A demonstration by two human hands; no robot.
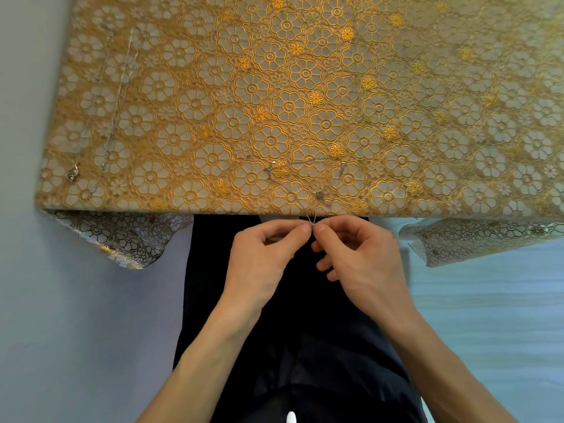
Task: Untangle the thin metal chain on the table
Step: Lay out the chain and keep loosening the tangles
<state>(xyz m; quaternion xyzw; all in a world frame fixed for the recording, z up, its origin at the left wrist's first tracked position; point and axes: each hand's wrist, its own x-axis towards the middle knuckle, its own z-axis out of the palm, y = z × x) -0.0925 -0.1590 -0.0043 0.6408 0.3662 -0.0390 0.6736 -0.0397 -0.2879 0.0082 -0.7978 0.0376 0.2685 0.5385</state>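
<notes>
Left of thin chain [309, 219]: second chain [120, 83], pendant [72, 172].

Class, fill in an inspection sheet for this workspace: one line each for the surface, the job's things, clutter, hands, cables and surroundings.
Surface: table covered by a gold floral lace tablecloth that hangs over the near edge.
Job's things: thin metal chain lies near the front edge and runs off it to the hands.
Clutter: second chain laid nearly straight at far left; small metal piece beside its near end.
Hands: left hand and right hand both pinch the thin chain just off the table edge, fingertips almost meeting.
Cables: nothing seen.
Surroundings: pale floor; the person's dark clothing below the hands.
</notes>
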